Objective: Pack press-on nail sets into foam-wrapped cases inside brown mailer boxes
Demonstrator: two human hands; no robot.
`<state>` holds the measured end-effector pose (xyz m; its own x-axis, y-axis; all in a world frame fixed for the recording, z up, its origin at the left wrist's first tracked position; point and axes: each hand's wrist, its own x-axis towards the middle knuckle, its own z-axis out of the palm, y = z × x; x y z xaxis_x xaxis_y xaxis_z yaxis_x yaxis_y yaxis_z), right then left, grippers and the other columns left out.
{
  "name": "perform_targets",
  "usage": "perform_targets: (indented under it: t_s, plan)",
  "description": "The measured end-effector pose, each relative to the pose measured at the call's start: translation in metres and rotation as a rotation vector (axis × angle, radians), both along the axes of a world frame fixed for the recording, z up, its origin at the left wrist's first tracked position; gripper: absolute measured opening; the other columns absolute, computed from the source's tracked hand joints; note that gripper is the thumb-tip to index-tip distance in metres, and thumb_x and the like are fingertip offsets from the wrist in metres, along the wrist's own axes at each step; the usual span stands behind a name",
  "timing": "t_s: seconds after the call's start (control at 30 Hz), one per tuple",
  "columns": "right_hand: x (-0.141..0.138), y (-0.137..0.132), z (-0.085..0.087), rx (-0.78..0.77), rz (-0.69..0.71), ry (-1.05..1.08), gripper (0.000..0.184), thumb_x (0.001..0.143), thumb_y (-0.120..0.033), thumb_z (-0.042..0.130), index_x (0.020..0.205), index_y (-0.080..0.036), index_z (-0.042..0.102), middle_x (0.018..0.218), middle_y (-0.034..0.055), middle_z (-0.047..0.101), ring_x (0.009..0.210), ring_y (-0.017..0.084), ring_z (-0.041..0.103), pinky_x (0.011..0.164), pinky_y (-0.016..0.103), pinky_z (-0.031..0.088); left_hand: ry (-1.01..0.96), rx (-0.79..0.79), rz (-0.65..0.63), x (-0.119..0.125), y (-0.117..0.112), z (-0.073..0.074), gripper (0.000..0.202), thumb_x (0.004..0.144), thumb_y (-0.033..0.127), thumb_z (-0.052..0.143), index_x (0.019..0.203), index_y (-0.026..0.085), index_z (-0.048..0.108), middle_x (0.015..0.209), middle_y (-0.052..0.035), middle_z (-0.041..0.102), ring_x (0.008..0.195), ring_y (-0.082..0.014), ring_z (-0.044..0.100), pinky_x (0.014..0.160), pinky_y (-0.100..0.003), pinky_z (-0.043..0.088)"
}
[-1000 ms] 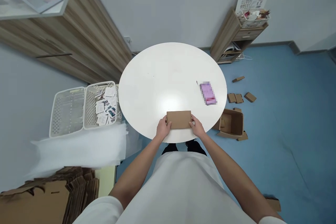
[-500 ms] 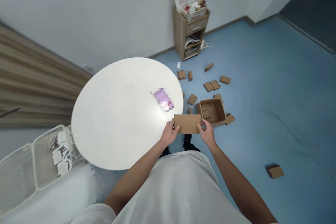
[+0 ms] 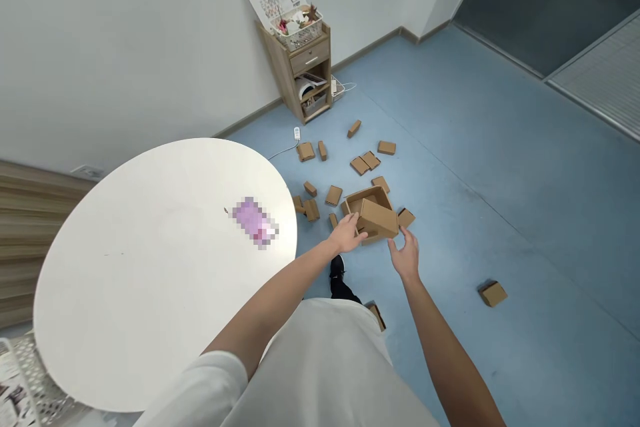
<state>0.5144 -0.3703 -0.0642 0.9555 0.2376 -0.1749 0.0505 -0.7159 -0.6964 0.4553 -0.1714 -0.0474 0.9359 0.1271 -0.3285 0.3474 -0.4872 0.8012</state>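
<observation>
While left hand touches the box, right hand hovers apart.

Blue floor under scattered small cardboard boxes

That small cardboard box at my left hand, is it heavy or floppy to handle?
Probably light: the left hand touches the small cardboard box at one edge. Likely stiff: its faces look flat. Flat sides, so unlikely to roll.

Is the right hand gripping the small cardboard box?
No, the right hand is open and clear of the small cardboard box; only the left hand touches its edge.
</observation>
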Motion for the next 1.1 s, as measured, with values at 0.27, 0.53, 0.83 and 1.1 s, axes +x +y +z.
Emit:
perform_targets:
  t_s: [0.27, 0.53, 0.83, 1.1]
  plan:
    - [-0.058, 0.032, 0.003, 0.159, 0.127, 0.125, 0.046, 0.074, -0.037, 0.044, 0.115, -0.017, 0.045, 0.112, 0.0123, 0.05, 0.085, 0.02, 0.055, 0.077, 0.036, 0.045, 0.031, -0.004, 0.054, -0.099, 0.026, 0.009, 0.053, 0.072, 0.041, 0.052, 0.119, 0.017, 0.045, 0.121, -0.0123, 0.051, 0.114, -0.0269, 0.044, 0.095, -0.039, 0.034]
    - [-0.133, 0.127, 0.028, 0.207, 0.541, 0.204, 0.043, 0.074, -0.04, 0.045, 0.11, -0.018, 0.049, 0.096, 0.0104, 0.06, 0.076, 0.02, 0.058, 0.071, 0.037, 0.048, 0.081, 0.016, 0.484, -0.26, 0.085, 0.044, 0.052, 0.074, 0.043, 0.048, 0.119, 0.017, 0.045, 0.115, -0.0118, 0.055, 0.093, -0.0238, 0.057, 0.08, -0.035, 0.043]
    - [-0.278, 0.246, 0.106, 0.196, 1.214, 0.194, 0.029, 0.08, -0.035, 0.039, 0.099, -0.021, 0.056, 0.091, 0.0083, 0.062, 0.078, 0.019, 0.058, 0.066, 0.033, 0.048, 0.114, 0.117, 0.963, -0.442, 0.093, 0.046, 0.049, 0.076, 0.04, 0.047, 0.12, 0.018, 0.044, 0.121, -0.0108, 0.05, 0.105, -0.025, 0.051, 0.085, -0.035, 0.041]
    - [-0.398, 0.263, 0.333, 0.609, 2.384, 0.09, 0.024, 0.078, -0.031, 0.048, 0.098, -0.043, 0.055, 0.075, -0.0045, 0.063, 0.072, 0.014, 0.057, 0.063, 0.027, 0.049, 0.171, 0.037, 1.268, -0.524, 0.062, 0.043, 0.048, 0.081, 0.037, 0.044, 0.123, 0.015, 0.041, 0.122, -0.011, 0.049, 0.101, -0.0222, 0.052, 0.085, -0.031, 0.041]
